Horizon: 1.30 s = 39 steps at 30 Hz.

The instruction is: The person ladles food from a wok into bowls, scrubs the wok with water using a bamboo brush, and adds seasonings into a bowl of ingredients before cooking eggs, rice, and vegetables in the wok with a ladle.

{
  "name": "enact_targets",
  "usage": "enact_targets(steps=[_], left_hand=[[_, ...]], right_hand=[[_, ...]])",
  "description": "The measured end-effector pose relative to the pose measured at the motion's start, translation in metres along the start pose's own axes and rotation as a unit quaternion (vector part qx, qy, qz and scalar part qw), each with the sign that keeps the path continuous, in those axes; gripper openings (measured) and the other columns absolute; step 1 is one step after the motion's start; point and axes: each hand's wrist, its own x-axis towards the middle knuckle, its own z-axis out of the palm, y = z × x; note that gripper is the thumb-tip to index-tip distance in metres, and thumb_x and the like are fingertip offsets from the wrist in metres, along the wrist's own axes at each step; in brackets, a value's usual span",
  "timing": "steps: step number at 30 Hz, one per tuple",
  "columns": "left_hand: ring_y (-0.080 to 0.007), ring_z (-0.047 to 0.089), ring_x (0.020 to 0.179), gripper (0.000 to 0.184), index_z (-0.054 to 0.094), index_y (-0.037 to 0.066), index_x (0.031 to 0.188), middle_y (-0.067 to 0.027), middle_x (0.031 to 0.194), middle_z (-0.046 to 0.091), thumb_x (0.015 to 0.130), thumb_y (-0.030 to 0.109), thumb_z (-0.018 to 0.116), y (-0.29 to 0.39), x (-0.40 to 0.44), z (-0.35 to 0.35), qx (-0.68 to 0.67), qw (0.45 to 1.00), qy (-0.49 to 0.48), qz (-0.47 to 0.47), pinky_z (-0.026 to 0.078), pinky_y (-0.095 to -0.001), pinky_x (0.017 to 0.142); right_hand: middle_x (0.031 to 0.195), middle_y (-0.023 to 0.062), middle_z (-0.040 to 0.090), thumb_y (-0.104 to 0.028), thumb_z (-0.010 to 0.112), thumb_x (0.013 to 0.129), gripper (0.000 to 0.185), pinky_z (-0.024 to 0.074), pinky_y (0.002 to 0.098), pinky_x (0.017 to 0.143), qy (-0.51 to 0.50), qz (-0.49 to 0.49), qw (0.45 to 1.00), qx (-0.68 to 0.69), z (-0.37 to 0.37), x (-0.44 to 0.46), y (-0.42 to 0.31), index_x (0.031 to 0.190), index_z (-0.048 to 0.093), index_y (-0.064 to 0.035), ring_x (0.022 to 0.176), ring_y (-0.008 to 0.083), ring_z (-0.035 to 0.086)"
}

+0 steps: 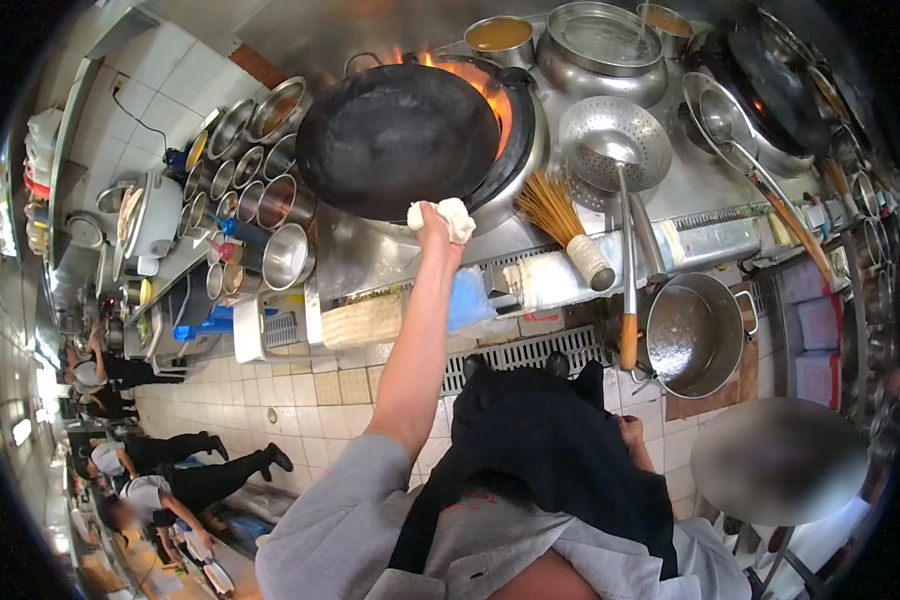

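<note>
My left hand [436,232] is closed around a folded white cloth [455,218] at the near rim of a black wok [395,140]. The wok is tilted over the burner ring [522,125], and orange flames [485,85] rise behind its far right edge. No food shows inside it. My right hand [632,432] hangs low beside my dark apron [550,450], away from the stove. The apron partly covers this hand, and its fingers are too hidden to read.
Right of the burner lie a bamboo brush [555,212], a perforated strainer [615,140] and a long-handled tool with a wooden grip [628,340]. A large pot [692,335] stands below the counter. Metal bowls [288,255] crowd the left. Several people [155,490] are farther off at left.
</note>
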Motion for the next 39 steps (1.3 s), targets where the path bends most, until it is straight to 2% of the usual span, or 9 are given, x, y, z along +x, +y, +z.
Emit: enact_targets(steps=[1, 4, 7, 10, 19, 26, 33, 36, 39], left_hand=[[-0.0225, 0.065, 0.078, 0.038, 0.051, 0.015, 0.116, -0.0045, 0.099, 0.063, 0.095, 0.046, 0.046, -0.002, 0.009, 0.002, -0.023, 0.999, 0.038, 0.002, 0.053, -0.0417, 0.056], [-0.0226, 0.065, 0.076, 0.028, 0.052, 0.011, 0.113, -0.0055, 0.095, 0.063, 0.092, 0.029, 0.056, -0.005, 0.031, -0.005, -0.081, 0.996, 0.010, -0.045, 0.054, -0.0401, 0.058], [-0.0227, 0.065, 0.073, 0.024, 0.053, 0.007, 0.110, -0.0069, 0.091, 0.063, 0.088, 0.013, 0.056, -0.029, 0.071, -0.012, -0.131, 0.983, 0.043, 0.124, 0.055, -0.0391, 0.058], [-0.0230, 0.065, 0.070, 0.021, 0.053, 0.002, 0.107, -0.0081, 0.089, 0.062, 0.086, 0.006, 0.053, -0.020, 0.041, -0.005, -0.078, 0.978, 0.112, 0.155, 0.055, -0.0386, 0.055], [-0.0201, 0.059, 0.054, 0.012, 0.053, 0.014, 0.084, -0.0019, 0.066, 0.057, 0.092, 0.021, 0.047, 0.025, -0.033, -0.029, -0.101, 0.993, -0.044, -0.031, 0.046, -0.0345, 0.041], [-0.0207, 0.058, 0.056, 0.018, 0.055, 0.017, 0.080, -0.0001, 0.066, 0.057, 0.090, 0.031, 0.048, 0.044, -0.017, -0.027, -0.042, 0.995, -0.009, -0.091, 0.041, -0.0332, 0.042], [-0.0206, 0.057, 0.058, 0.017, 0.056, 0.017, 0.086, -0.0001, 0.070, 0.058, 0.090, 0.033, 0.049, 0.045, -0.017, -0.023, -0.053, 0.992, 0.000, -0.115, 0.040, -0.0342, 0.045], [-0.0212, 0.058, 0.057, 0.020, 0.055, 0.017, 0.087, -0.0011, 0.071, 0.059, 0.091, 0.034, 0.046, 0.041, -0.016, -0.023, -0.053, 0.994, -0.002, -0.091, 0.040, -0.0339, 0.043], [-0.0218, 0.063, 0.062, 0.015, 0.056, 0.010, 0.098, -0.0047, 0.076, 0.061, 0.087, 0.020, 0.056, 0.014, 0.023, -0.051, -0.090, 0.995, -0.007, 0.036, 0.046, -0.0376, 0.043]], right_hand=[[0.067, 0.0117, 0.064, -0.031, 0.067, 0.083, 0.036, 0.0471, 0.0333, 0.043, -0.003, -0.030, 1.000, 0.001, -0.001, 0.003, 0.011, 0.089, 0.067, 0.0045, 0.052, 0.0189, 0.058], [0.065, 0.0095, 0.063, -0.031, 0.067, 0.083, 0.035, 0.0467, 0.0330, 0.043, 0.003, -0.041, 0.999, -0.017, 0.006, 0.023, 0.037, 0.086, 0.067, 0.0035, 0.050, 0.0182, 0.057], [0.064, 0.0087, 0.061, -0.032, 0.067, 0.083, 0.035, 0.0465, 0.0323, 0.042, -0.009, -0.037, 0.999, 0.003, -0.005, 0.009, 0.018, 0.085, 0.066, 0.0036, 0.050, 0.0163, 0.056], [0.064, 0.0084, 0.061, -0.030, 0.067, 0.084, 0.034, 0.0466, 0.0312, 0.042, -0.013, -0.040, 0.999, 0.007, -0.008, 0.007, 0.016, 0.086, 0.066, 0.0038, 0.049, 0.0156, 0.056], [0.062, 0.0092, 0.059, -0.066, 0.037, 0.090, 0.073, 0.0467, 0.0297, 0.041, 0.042, -0.001, 0.964, 0.261, -0.023, 0.002, -0.068, 0.075, 0.061, 0.0015, 0.047, 0.0179, 0.056], [0.064, 0.0067, 0.060, -0.061, 0.037, 0.093, 0.064, 0.0457, 0.0271, 0.041, 0.008, -0.082, 0.956, 0.283, -0.037, 0.001, -0.168, 0.087, 0.061, -0.0013, 0.052, 0.0150, 0.059], [0.065, 0.0100, 0.061, -0.054, 0.045, 0.094, 0.058, 0.0431, 0.0279, 0.041, 0.019, -0.080, 0.970, 0.227, -0.010, 0.019, -0.070, 0.078, 0.059, 0.0006, 0.047, 0.0163, 0.057], [0.063, 0.0130, 0.062, -0.051, 0.049, 0.093, 0.058, 0.0433, 0.0309, 0.040, 0.025, 0.034, 0.980, 0.197, -0.002, -0.008, -0.031, 0.081, 0.060, 0.0044, 0.047, 0.0174, 0.057], [0.062, 0.0110, 0.058, -0.050, 0.051, 0.091, 0.056, 0.0464, 0.0338, 0.038, 0.004, -0.084, 0.996, 0.032, 0.004, -0.003, 0.036, 0.091, 0.063, 0.0043, 0.043, 0.0208, 0.054]])
